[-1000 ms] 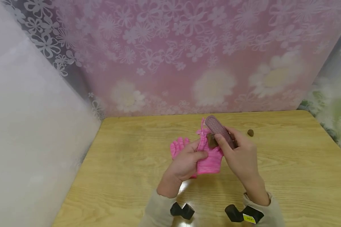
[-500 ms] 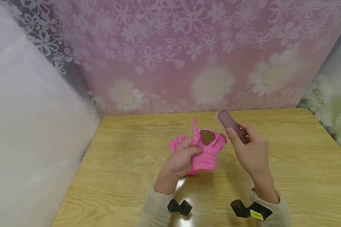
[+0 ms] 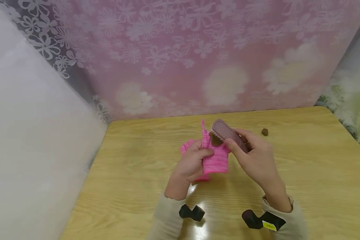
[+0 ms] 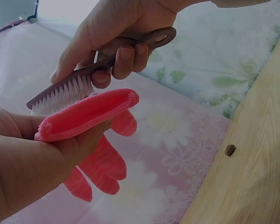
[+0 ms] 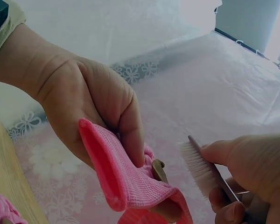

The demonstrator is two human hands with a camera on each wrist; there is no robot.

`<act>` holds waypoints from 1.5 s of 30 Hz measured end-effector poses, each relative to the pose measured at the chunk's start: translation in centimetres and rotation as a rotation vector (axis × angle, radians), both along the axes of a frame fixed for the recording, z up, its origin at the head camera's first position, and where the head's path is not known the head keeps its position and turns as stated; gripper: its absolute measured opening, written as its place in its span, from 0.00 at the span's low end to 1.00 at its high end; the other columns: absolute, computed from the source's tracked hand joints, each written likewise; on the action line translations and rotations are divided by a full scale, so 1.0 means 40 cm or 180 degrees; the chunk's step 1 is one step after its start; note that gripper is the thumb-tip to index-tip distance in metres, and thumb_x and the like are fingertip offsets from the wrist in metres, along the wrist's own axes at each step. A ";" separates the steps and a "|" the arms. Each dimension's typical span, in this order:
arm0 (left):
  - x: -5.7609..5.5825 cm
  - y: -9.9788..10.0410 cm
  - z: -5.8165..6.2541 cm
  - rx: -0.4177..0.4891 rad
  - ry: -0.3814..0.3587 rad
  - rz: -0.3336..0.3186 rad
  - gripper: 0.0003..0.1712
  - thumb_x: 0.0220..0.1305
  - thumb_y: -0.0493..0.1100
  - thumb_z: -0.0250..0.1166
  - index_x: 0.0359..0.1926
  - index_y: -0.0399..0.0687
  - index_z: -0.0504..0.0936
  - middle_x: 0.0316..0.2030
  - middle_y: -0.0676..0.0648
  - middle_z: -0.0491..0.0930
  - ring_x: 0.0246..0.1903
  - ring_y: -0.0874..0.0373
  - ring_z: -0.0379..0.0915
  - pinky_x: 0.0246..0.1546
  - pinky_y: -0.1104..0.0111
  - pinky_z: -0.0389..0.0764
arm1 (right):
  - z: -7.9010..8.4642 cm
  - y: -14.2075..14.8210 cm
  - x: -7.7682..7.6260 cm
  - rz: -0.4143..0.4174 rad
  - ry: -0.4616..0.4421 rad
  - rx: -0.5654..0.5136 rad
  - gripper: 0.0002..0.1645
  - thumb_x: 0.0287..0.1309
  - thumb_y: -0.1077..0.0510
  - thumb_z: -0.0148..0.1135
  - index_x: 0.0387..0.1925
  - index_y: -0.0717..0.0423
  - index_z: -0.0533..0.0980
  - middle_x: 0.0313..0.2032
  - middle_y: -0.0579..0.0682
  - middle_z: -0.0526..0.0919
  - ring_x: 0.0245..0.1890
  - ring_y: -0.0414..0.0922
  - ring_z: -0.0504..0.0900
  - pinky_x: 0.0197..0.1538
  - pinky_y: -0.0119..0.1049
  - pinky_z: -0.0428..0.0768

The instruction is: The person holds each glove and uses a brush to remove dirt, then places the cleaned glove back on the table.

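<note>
My left hand [image 3: 192, 163] grips a pink knitted glove [image 3: 216, 162], its thumb on the near side. The glove's cuff opening points toward me, and its fingers hang down in the left wrist view. A brown patch [image 3: 215, 140] shows on the glove; what it is made of I cannot tell. My right hand [image 3: 256, 160] holds a mauve brush [image 3: 226, 130] by its handle, white bristles [image 5: 198, 168] facing the patch. In the right wrist view a gap separates bristles and glove. Behind my left hand a second pink glove [image 3: 202, 177] lies on the table, partly hidden.
A small brown lump [image 3: 265, 132] sits on the wooden table [image 3: 132, 186] toward the back right. Flowered pink sheeting [image 3: 174, 86] hangs behind the table, with a whitish sheet [image 3: 42, 133] on the left side.
Half a second ago the brush was lifted off to the right, baring the brown patch; now it is back over the glove. The left hand keeps its grip on the glove.
</note>
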State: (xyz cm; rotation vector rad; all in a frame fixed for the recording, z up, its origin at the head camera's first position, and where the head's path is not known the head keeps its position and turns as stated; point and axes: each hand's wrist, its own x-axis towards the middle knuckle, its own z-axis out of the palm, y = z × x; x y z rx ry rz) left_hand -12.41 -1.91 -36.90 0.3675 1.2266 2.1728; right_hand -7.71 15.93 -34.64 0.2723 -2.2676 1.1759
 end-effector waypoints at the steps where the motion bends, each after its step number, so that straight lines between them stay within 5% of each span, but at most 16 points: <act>1: 0.001 -0.005 -0.001 0.0001 -0.0005 0.0005 0.27 0.69 0.27 0.43 0.68 0.26 0.60 0.42 0.49 0.80 0.40 0.61 0.81 0.41 0.71 0.83 | -0.001 -0.005 -0.001 0.0019 -0.0019 -0.0013 0.21 0.56 0.62 0.71 0.53 0.59 0.81 0.32 0.52 0.84 0.25 0.36 0.77 0.28 0.20 0.74; 16: -0.012 -0.018 0.010 -0.0033 -0.0032 0.0000 0.28 0.71 0.28 0.42 0.71 0.30 0.58 0.49 0.43 0.76 0.43 0.60 0.79 0.43 0.70 0.82 | 0.010 -0.017 -0.006 0.0075 -0.0096 0.0037 0.20 0.58 0.61 0.70 0.53 0.61 0.81 0.32 0.53 0.84 0.24 0.36 0.76 0.27 0.20 0.73; 24: -0.011 -0.009 0.004 -0.0035 -0.0128 0.0035 0.27 0.68 0.26 0.44 0.68 0.26 0.61 0.45 0.46 0.78 0.42 0.60 0.79 0.42 0.70 0.82 | 0.013 -0.014 -0.003 0.0006 -0.0251 0.0031 0.21 0.58 0.59 0.70 0.54 0.57 0.81 0.32 0.53 0.84 0.25 0.36 0.75 0.27 0.21 0.73; 29: -0.004 0.000 0.001 -0.0008 -0.0013 0.0086 0.28 0.66 0.25 0.44 0.67 0.25 0.62 0.46 0.47 0.77 0.44 0.61 0.77 0.44 0.71 0.81 | 0.001 -0.022 -0.008 0.0241 -0.0116 0.0313 0.23 0.54 0.61 0.73 0.53 0.56 0.82 0.39 0.53 0.87 0.29 0.39 0.79 0.31 0.19 0.73; 35: 0.007 0.018 0.000 0.0061 0.0156 -0.0256 0.30 0.67 0.25 0.41 0.70 0.28 0.58 0.55 0.43 0.73 0.50 0.62 0.74 0.50 0.70 0.78 | -0.028 -0.037 -0.012 0.0259 0.0080 0.0526 0.27 0.49 0.63 0.76 0.54 0.57 0.81 0.47 0.55 0.86 0.42 0.50 0.85 0.40 0.19 0.73; 40: 0.004 0.011 0.000 -0.0118 0.0283 -0.0264 0.33 0.67 0.26 0.40 0.74 0.34 0.54 0.66 0.30 0.65 0.54 0.60 0.73 0.53 0.70 0.78 | -0.039 -0.045 -0.032 0.0050 0.0232 0.0337 0.25 0.48 0.65 0.76 0.51 0.61 0.82 0.41 0.58 0.87 0.33 0.44 0.83 0.34 0.20 0.72; 45: 0.008 0.003 0.004 -0.0275 0.0384 -0.0223 0.34 0.67 0.27 0.40 0.74 0.34 0.54 0.65 0.26 0.65 0.50 0.58 0.76 0.48 0.70 0.80 | -0.043 -0.039 -0.050 0.0026 0.0112 -0.0194 0.21 0.56 0.66 0.70 0.53 0.63 0.81 0.34 0.60 0.86 0.27 0.31 0.77 0.29 0.17 0.73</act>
